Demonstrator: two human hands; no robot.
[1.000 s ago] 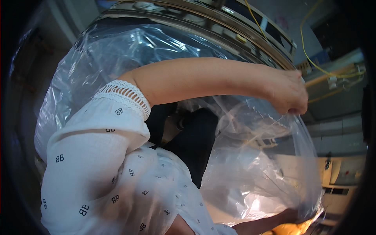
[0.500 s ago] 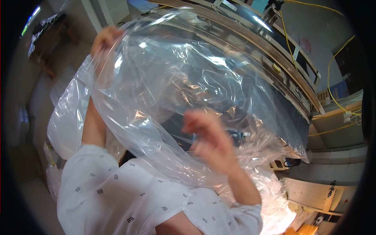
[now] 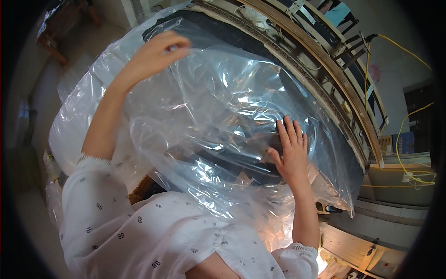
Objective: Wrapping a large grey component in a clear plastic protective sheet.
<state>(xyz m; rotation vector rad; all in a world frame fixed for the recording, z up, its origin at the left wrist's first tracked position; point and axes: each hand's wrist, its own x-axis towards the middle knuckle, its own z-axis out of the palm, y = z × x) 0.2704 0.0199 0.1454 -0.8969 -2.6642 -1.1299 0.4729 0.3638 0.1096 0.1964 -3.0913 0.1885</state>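
Note:
A large transparent plastic sheet (image 3: 209, 88) lies crumpled and shiny over a dark, flat surface (image 3: 200, 28) in front of me. At the far left, my left hand (image 3: 160, 53) is over the sheet, its fingers curled and thumb and fingertips closed on the film. My right hand (image 3: 292, 156) rests on the sheet toward the right, palm down, fingers stretched and spread. Through the film, dark material (image 3: 241, 165) shows beneath, close to my body; its kind is hard to make out.
A long wooden rail (image 3: 320, 69) with a metal-fitted frame runs along the far side. Yellow cables (image 3: 399, 135) hang at the right. More bunched plastic (image 3: 74, 125) spills over on the left. Wooden boards (image 3: 348, 242) are at the lower right.
My left hand has come down and right from holding the sheet raised, and the film now lies lower. My right hand has moved right and flattened onto the sheet.

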